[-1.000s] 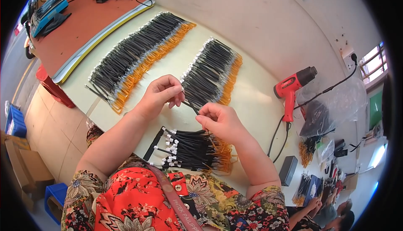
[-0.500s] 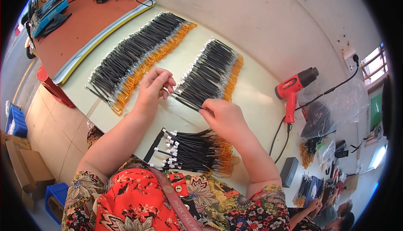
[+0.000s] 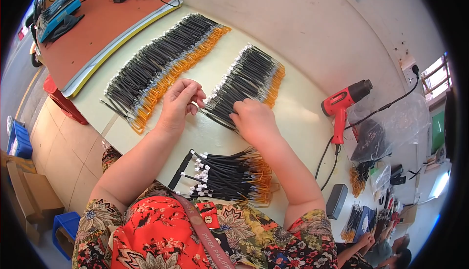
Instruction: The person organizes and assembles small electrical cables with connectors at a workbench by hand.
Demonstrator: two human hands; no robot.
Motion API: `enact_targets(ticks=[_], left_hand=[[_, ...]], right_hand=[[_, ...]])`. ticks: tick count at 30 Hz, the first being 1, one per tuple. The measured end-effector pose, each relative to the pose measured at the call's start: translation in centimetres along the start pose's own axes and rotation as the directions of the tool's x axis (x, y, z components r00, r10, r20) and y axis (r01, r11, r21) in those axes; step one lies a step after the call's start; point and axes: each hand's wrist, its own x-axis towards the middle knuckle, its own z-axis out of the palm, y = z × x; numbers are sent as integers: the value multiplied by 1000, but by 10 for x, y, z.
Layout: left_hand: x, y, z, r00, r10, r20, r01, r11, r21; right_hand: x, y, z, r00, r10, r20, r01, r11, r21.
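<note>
A clear plastic bag [image 3: 413,115] at the right has a dark bundle [image 3: 370,142] in it or against it; the folds make it hard to tell which. On the red-brown table [image 3: 105,29] at the upper left, a blue tray [image 3: 59,21] carries dark wires. Cardboard boxes [image 3: 44,195] stand on the floor at the lower left, their contents hidden.

The left hand [image 3: 181,100] is over the pale table [image 3: 195,134], between two rows of black cables with orange ends. Its thumb and forefinger are bent close together, the other fingers curled; whether they pinch anything cannot be told. A black cable [image 3: 218,120] lies along the near edge of the right row [image 3: 242,81], its pale end just beside the left fingertips. The right hand [image 3: 255,121] is at the other end of this cable, fingers bent inward and thumb close to them; its grip is hidden. A loose pile of cables [image 3: 227,173] lies nearer the body.

The neck strap [image 3: 198,220] bears pale lettering. Marking on the red heat gun [image 3: 339,107] is too small to read.
</note>
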Motion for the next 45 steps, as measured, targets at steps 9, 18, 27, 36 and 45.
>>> enact_targets(ticks=[9, 18, 27, 36, 45], left_hand=[[-2, -2, -1, 999, 33, 5, -33, 999, -16], [-4, -1, 0, 995, 31, 99, -28, 999, -28], [-10, -2, 3, 847, -105, 520, 49, 992, 121], [-14, 1, 4, 838, -148, 526, 78, 985, 152], [-11, -1, 4, 915, -113, 387, 36, 979, 199]], right_hand=[[-53, -37, -18, 916, -195, 350, 62, 932, 357], [-62, -41, -23, 968, -178, 179, 118, 946, 301], [-49, -26, -49, 998, 9, -68, 16, 931, 364], [-41, -24, -38, 992, 85, -95, -29, 874, 485], [-38, -23, -41, 991, 132, -5, -117, 893, 434]])
